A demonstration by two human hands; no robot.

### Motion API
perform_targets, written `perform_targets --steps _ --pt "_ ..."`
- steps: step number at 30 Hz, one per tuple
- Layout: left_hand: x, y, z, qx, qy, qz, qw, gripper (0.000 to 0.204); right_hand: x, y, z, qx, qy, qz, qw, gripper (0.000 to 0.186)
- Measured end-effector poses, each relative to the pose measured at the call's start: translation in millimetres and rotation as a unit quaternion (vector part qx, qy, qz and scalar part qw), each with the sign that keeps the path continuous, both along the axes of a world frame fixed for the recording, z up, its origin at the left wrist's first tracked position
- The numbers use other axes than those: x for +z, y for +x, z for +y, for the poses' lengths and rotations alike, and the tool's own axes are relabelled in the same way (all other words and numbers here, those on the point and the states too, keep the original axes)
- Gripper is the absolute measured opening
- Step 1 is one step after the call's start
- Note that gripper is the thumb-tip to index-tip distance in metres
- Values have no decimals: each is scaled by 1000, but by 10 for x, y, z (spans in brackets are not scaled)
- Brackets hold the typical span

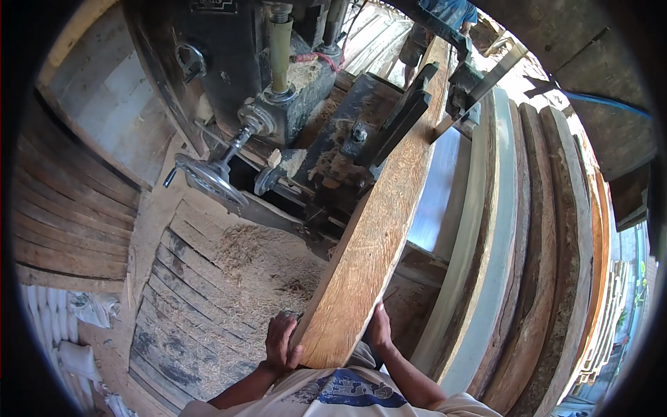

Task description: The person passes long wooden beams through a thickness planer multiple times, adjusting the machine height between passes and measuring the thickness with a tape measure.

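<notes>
A long, thick wooden beam (379,243) runs from my waist away from me, along the black fence (399,125) of a large dark machine (229,62). Its near end is against or just in front of my shirt. My left hand (281,340) grips the left edge close to that end, thumb toward the wood. On the opposite edge, a little farther up, my right hand (379,328) presses against the side, its fingers partly hidden. Farther off, a flat metal strip (479,90) slants over the beam's right edge.
Several rough-edged boards (535,243) lie lengthwise at the right. A metal handwheel (208,181) sticks out toward me at the left of the machine. Sawdust (264,264) covers the plank floor. Another person (448,14) stands at the beam's far end. White sacks (76,358) lie lower left.
</notes>
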State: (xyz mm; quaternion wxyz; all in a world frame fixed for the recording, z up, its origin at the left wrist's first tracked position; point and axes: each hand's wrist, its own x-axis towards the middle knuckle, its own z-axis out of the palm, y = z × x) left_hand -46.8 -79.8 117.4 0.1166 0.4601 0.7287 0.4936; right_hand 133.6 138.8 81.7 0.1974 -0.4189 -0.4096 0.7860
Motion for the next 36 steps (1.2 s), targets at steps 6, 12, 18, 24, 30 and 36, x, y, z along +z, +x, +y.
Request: perform_targets --steps 6,12,18,24,30,36 --pt "-209 -181 934 119 67 27 990 47 509 266 412 304 65 -93 946 77" --pt "-257 -467 1840 167 117 45 978 47 331 12 931 220 195 -82 952 87" --pt "-221 -711 2808 221 98 62 968 55 261 -329 1266 3 182 -6 983 57" --pt "65 -807 3467 282 45 33 958 66 53 -952 1797 -217 246 -159 931 26" --pt "-129 204 3095 152 88 -44 984 57 232 -1216 2349 -104 74 -75 989 59" --pt "-1213 485 1433 -55 -334 -107 935 52 -567 -104 558 270 43 -218 937 50"
